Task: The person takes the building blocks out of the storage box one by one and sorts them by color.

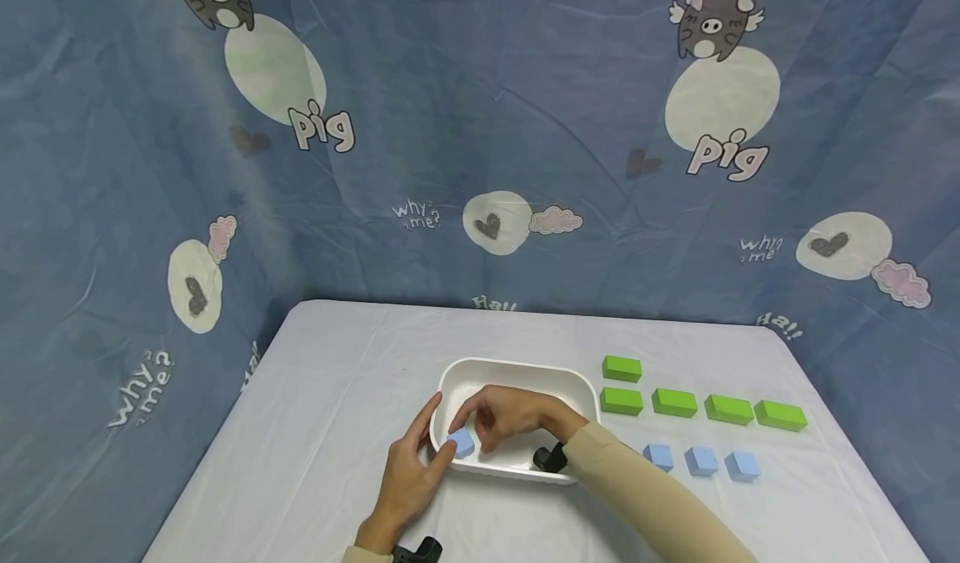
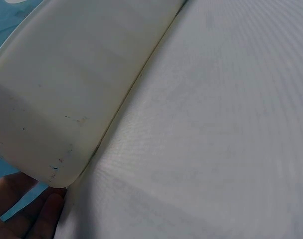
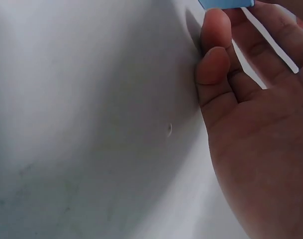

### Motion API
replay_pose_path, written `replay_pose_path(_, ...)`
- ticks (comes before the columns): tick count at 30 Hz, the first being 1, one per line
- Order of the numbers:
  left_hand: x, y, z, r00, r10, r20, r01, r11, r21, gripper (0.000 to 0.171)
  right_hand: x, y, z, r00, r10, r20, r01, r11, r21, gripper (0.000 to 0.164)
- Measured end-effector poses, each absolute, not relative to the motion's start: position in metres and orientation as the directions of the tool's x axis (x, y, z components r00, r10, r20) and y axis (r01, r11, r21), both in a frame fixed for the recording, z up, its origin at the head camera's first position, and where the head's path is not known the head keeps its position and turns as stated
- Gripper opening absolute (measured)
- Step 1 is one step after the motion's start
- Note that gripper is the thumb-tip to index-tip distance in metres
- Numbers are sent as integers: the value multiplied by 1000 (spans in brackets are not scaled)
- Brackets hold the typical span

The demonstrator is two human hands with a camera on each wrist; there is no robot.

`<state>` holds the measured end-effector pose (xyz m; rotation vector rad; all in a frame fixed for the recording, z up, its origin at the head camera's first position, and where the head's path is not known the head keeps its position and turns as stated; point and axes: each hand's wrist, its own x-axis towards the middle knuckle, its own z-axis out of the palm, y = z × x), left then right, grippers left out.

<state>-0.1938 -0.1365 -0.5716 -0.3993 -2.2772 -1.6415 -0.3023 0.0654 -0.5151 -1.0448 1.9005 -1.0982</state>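
Observation:
A light-blue block (image 1: 462,442) sits at the left end of a white tray (image 1: 525,371). My right hand (image 1: 513,413) reaches down into the tray and pinches this block with its fingertips; in the right wrist view the blue block (image 3: 228,4) shows only at the top edge, beside the curled fingers. At the tray's left end, my left hand (image 1: 411,471) holds the wall, with the fingers outside and the thumb at the near rim beside the block. The left wrist view shows left-hand fingers (image 2: 47,214) against the tray's outer corner.
Several green blocks (image 1: 675,403) stand in two rows right of the tray. Nearer, three light-blue blocks (image 1: 702,461) form a row, one partly behind the right sleeve (image 1: 645,496). A white cloth covers the table (image 1: 337,396); a blue printed curtain (image 1: 420,113) hangs behind it.

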Motion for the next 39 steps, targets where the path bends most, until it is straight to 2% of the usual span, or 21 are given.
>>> replay_pose_path(8, -190, -140, -570, -924, 47, 379, 375, 300, 877, 69, -298, 58, -518, -471, -862, -189, -365, 385, -848, 42)
replay_pose_path(19, -192, -139, -569, -917, 42, 396, 388, 316, 866, 69, -300, 62, -511, -478, -869, -130, -395, 345, -851, 36)
replay_pose_path(25, -195, -135, -569, -921, 24, 389, 376, 318, 870, 68, -304, 66, -510, -517, -846, -129, -362, 352, -863, 35)
replay_pose_path(32, -194, -135, -570, -923, 48, 382, 377, 319, 870, 67, -310, 72, -507, -567, -814, -128, -239, 312, -920, 36)
replay_pose_path(39, -193, -135, -568, -931, 39, 363, 355, 323, 877, 68, -316, 83, -500, -608, -792, -53, -246, 252, -936, 33)
